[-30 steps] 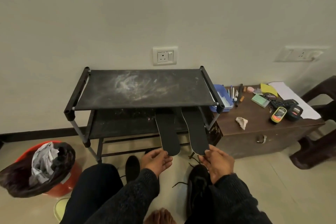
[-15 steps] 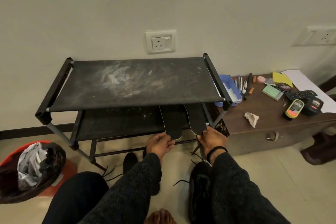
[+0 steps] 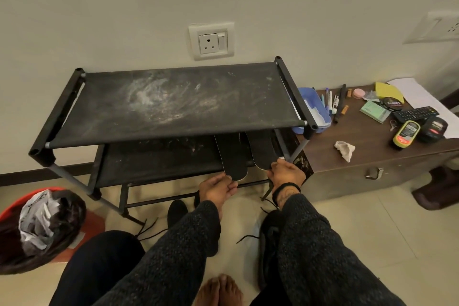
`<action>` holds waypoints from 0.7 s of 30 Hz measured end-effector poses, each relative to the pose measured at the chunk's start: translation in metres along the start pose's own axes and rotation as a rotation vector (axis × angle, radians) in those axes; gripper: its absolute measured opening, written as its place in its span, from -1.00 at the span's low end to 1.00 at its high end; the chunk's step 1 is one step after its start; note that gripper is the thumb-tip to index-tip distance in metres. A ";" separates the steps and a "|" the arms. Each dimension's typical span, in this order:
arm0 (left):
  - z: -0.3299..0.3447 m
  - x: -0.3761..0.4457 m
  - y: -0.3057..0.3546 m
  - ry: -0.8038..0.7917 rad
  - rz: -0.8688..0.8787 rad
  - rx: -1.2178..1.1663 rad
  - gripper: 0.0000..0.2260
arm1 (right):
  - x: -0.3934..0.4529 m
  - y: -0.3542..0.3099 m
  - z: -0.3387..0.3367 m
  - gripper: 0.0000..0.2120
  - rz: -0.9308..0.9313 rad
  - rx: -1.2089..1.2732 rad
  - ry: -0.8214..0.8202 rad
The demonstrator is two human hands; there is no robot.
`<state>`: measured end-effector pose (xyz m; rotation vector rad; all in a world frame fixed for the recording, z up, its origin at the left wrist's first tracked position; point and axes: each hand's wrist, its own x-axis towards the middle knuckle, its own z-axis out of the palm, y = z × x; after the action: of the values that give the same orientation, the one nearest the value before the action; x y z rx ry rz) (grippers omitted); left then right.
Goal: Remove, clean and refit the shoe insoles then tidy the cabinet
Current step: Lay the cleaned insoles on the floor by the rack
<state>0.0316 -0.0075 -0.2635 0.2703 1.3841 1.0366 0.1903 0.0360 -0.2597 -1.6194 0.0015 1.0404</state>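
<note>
Two black insoles are lying side by side on the rack's (image 3: 173, 107) lower shelf, near its right end, sticking out over the front edge. The left hand (image 3: 217, 190) is pinching the left insole (image 3: 233, 159); the right hand (image 3: 285, 172) is pinching the right insole (image 3: 262, 150). The dusty top shelf is hiding their far ends. A red bin (image 3: 87, 218) is sitting left, a brown chest (image 3: 372, 156) right, and black shoes (image 3: 177, 211) are lying on the floor.

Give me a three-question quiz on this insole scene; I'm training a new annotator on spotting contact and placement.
1. True or false: both insoles lie on the rack's top shelf.
2. Which hand holds the insole nearer the wooden chest: A left, B right?
3. What marks the top shelf's surface?

Key:
1. False: left insole and right insole are on the middle shelf.
2. B: right hand; left hand holds the other.
3. Whitish dust on top shelf.
</note>
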 end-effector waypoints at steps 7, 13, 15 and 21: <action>0.001 0.005 0.002 0.023 0.020 -0.052 -0.83 | 0.004 0.003 -0.001 -0.81 0.003 -0.007 0.033; 0.001 0.010 0.007 0.073 0.027 -0.088 -0.85 | 0.007 0.005 -0.001 -0.80 0.000 -0.039 0.037; 0.002 0.010 0.007 0.080 0.021 -0.091 -0.90 | 0.008 0.005 -0.001 -0.82 0.011 -0.041 0.042; -0.004 0.005 0.004 0.084 -0.009 -0.076 -0.87 | -0.001 0.005 -0.008 -0.96 0.096 0.036 0.028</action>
<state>0.0252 -0.0030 -0.2648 0.1658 1.4166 1.1011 0.1920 0.0269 -0.2635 -1.6140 0.1169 1.0852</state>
